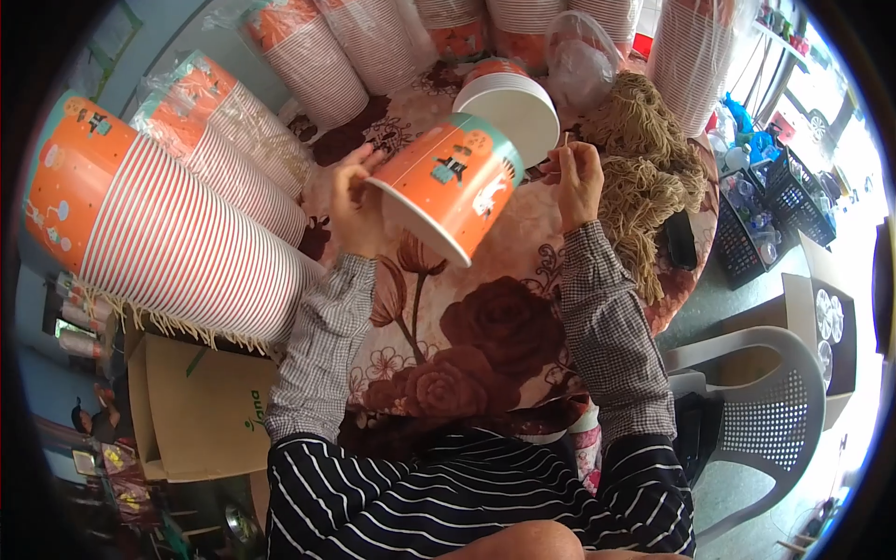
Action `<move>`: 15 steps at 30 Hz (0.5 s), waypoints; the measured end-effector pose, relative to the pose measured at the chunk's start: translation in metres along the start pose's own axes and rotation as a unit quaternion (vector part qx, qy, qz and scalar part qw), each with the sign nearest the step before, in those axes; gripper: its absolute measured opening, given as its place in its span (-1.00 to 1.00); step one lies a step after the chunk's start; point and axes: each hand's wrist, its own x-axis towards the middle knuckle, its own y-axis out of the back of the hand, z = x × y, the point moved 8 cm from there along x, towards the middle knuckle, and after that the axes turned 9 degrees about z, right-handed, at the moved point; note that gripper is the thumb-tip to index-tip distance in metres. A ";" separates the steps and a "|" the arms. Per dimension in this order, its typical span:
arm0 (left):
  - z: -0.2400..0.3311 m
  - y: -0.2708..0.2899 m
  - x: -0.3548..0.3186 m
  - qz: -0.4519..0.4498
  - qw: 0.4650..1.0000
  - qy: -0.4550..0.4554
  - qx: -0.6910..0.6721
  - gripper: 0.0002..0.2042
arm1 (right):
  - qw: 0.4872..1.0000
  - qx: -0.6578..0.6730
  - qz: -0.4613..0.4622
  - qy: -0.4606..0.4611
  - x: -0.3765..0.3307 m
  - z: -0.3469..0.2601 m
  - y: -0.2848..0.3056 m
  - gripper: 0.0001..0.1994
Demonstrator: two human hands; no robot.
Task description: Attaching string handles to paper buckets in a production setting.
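My left hand grips an orange paper tub by its white rim. The tub is tilted, its open mouth toward me and its green-edged end up to the right. Printed pictures decorate its side. To the right of the tub, my right hand is closed, with fingertips pinched; what they hold is too small to make out. Just beyond lies a short stack of similar tubs on its side, white inside. Beside my right hand, tan cords are heaped in bundles.
A long stack of nested tubs leans at the left, with more plastic-wrapped stacks along the back. A clear plastic bag sits behind the cords. A cardboard box is at lower left; a plastic chair and black crates stand right.
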 end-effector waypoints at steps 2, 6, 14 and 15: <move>0.011 0.024 -0.003 0.016 1.000 -0.004 0.020 -0.86 | 0.997 -0.035 -0.044 0.054 -0.012 -0.007 -0.009 -0.93; -0.017 0.070 -0.029 0.044 0.996 0.042 0.069 -0.86 | 0.978 -0.089 -0.171 0.081 -0.069 -0.011 -0.055 -0.94; 0.009 0.091 -0.048 0.072 0.964 -0.009 0.256 -0.68 | 0.908 -0.222 -0.287 0.210 -0.143 -0.039 -0.081 -0.90; 0.015 0.098 -0.057 0.085 0.965 -0.007 0.248 -0.69 | 0.895 -0.238 -0.296 0.235 -0.150 -0.039 -0.086 -0.91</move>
